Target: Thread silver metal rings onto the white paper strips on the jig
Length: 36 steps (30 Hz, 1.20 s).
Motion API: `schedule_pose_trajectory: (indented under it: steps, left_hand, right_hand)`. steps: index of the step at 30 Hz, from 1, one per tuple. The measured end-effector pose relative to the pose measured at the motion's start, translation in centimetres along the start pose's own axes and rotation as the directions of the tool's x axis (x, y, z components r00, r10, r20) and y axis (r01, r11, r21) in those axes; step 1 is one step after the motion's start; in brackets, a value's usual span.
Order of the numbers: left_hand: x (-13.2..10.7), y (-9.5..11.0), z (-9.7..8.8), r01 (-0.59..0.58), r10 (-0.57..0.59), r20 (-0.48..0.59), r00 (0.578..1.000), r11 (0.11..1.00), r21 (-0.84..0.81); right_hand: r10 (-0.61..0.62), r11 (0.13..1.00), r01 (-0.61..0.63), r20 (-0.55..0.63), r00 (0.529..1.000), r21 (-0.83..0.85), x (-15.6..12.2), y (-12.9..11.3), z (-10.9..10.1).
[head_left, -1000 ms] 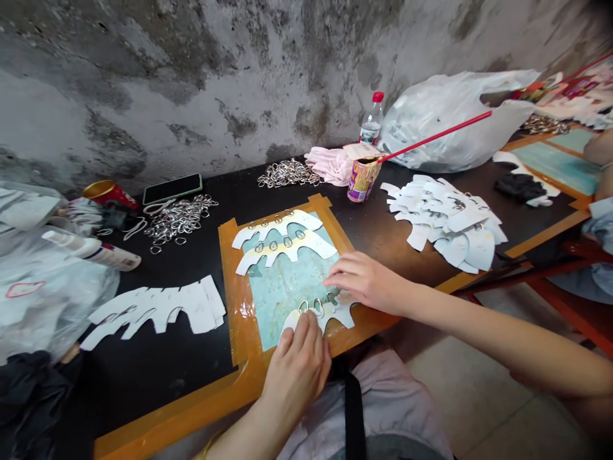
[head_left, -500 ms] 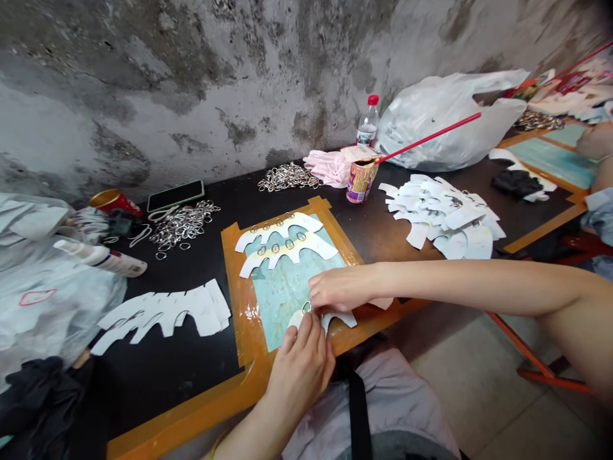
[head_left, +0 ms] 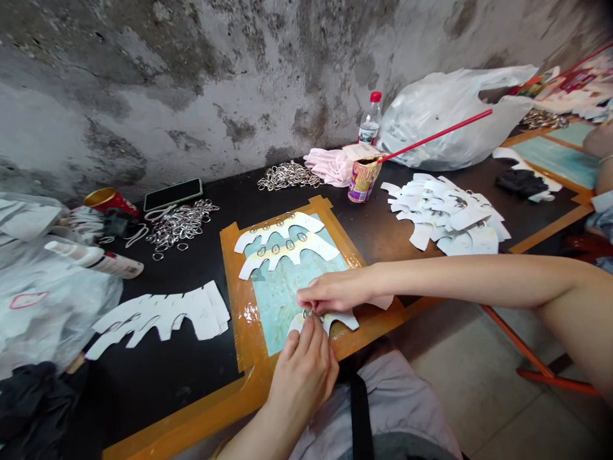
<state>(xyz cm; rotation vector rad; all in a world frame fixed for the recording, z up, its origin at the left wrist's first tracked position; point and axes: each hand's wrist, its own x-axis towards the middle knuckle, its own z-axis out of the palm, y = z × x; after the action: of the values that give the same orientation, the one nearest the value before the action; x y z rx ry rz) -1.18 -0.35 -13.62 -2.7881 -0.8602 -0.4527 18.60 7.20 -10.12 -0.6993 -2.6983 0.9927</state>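
My left hand (head_left: 304, 364) is closed on a white scalloped piece (head_left: 345, 319) at the near edge of the pale blue-green mat (head_left: 272, 297). A small metal ring (head_left: 305, 313) shows at the piece's upper edge, just beyond my left fingertips. My right hand (head_left: 330, 292) reaches in from the right, its fingers closed in a pinch right beside the ring; what they grip is hidden. Farther up the mat lie two more white scalloped pieces (head_left: 311, 246) with metal rings along their upper edges.
Loose metal rings (head_left: 184, 223) form a pile at left, near a phone (head_left: 173, 195) and white bottle (head_left: 96, 259). Scalloped pieces lie stacked (head_left: 208, 310) left and heaped (head_left: 445, 211) right. A cup (head_left: 363, 182) holds a red stick. A co-worker's arm (head_left: 604, 147) shows far right.
My right hand has moved slightly left and down, bringing its fingertips over the ring. My left hand stays at the piece. The view has shifted a little.
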Motion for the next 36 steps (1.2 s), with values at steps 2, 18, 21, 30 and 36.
schedule_pose_trajectory:
  steps: [2,18,21,30,36]
  left_hand:
    - [-0.1,0.2,0.1,0.004,-0.004,0.005,1.0,1.0,-0.003]
    - [-0.1,0.1,0.2,-0.051,0.048,0.047,0.998,0.997,0.053]
    - [-0.1,0.1,0.4,-0.053,0.052,0.032,0.998,0.998,0.035]
    - [0.2,0.2,-0.1,-0.041,0.042,-0.015,0.999,0.999,0.035]
    - [0.7,-0.8,-0.2,0.021,-0.019,0.026,0.999,0.998,-0.063]
  right_hand:
    - [-0.148,0.948,0.137,-0.015,0.989,-0.287,-0.8,-0.1,0.7]
    - [-0.36,0.687,0.154,-0.149,0.921,-0.71,-3.9,-1.2,4.6]
    - [-0.306,0.702,0.063,-0.219,0.926,-0.71,-3.9,-1.9,5.4]
    - [0.119,0.988,-0.144,-0.358,0.926,-0.046,-4.2,-0.8,3.2]
    - [0.105,0.96,-0.162,-0.24,0.965,-0.23,-3.0,0.3,1.8]
